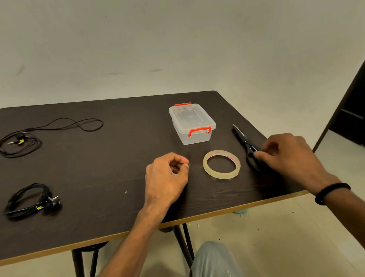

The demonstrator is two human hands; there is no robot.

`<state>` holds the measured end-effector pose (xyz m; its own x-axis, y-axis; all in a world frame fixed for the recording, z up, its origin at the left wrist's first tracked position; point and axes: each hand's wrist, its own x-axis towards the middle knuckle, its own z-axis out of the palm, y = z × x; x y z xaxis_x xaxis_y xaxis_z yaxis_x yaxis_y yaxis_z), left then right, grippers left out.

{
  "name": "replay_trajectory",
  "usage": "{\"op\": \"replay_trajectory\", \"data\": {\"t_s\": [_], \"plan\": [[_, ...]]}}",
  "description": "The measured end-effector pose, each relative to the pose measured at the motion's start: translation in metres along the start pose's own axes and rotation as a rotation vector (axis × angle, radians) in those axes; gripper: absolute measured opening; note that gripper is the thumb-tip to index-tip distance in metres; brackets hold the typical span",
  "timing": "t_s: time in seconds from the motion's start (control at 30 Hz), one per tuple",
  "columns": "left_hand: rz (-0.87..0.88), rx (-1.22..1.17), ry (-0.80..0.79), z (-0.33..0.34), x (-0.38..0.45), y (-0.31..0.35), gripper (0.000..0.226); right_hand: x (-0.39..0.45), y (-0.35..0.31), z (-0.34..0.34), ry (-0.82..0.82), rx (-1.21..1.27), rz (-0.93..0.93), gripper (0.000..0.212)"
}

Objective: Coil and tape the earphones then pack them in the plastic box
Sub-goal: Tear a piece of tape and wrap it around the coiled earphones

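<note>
While my left hand (166, 177) pinches something too small to identify and my right hand (287, 155) grips the scissors (245, 145), one set of earphones (31, 199) lies coiled, another (45, 136) loose, the box (192, 123) closed.

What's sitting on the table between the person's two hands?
In the head view, a clear tape roll lies flat between the left hand and right hand.

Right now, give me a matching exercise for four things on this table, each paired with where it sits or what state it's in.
Things:
1. plastic box
2. tape roll
3. scissors
4. loose earphones

Descriptions:
A. uncoiled, at the far left of the table
B. lying flat between the two hands
C. lid on, red clips
D. handle end at the right hand

Pairs: 1-C, 2-B, 3-D, 4-A
</note>
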<state>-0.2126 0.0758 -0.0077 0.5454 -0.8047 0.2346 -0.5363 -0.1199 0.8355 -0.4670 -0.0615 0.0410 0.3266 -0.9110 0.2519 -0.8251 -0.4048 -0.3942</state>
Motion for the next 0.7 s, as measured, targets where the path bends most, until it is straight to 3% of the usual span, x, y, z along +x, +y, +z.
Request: {"op": "replay_trajectory", "data": {"t_s": [0.23,0.5,0.63,0.7], "plan": [[0.016,0.008,-0.012,-0.002,-0.002,0.0,0.013,0.002,0.003,-0.002,-0.07,-0.275,0.095,0.014],[0.035,0.033,-0.031,-0.006,-0.004,0.0,0.02,0.024,-0.021,-0.016,-0.221,-0.389,0.176,0.049],[0.181,0.26,-0.269,-0.007,-0.002,-0.002,0.05,0.029,-0.024,-0.014,-0.231,-0.371,0.213,0.054],[0.21,0.368,-0.335,-0.007,0.001,-0.001,0.051,0.031,-0.023,-0.017,-0.275,-0.303,0.261,0.051]]}}
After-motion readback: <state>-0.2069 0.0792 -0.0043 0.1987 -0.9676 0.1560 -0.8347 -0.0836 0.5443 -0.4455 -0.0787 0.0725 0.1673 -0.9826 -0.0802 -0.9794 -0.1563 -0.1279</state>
